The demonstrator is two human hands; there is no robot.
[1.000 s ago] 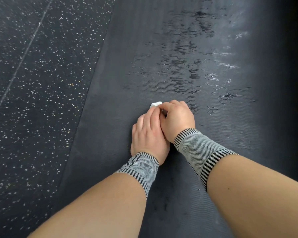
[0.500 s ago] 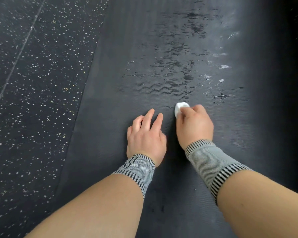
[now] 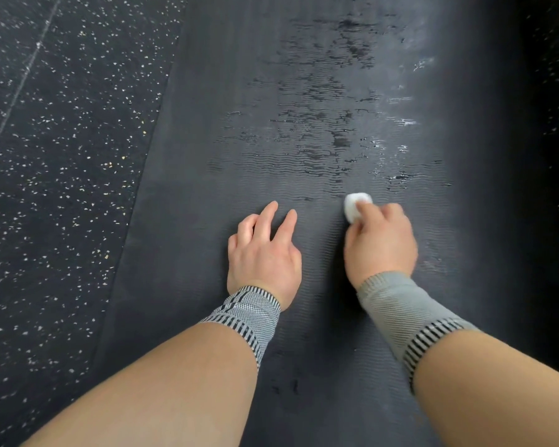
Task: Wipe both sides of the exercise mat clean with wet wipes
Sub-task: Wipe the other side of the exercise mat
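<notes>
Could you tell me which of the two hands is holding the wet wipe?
The right hand grips the wadded white wet wipe; the left hand rests empty on the mat.

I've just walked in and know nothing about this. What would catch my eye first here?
Probably the small white wipe, bunched in the right hand and pressed on the dark mat just right of centre. Next, the wet streaks glistening on the mat beyond it. The left hand rests on the mat beside it, and a speckled floor lies to the left.
</notes>
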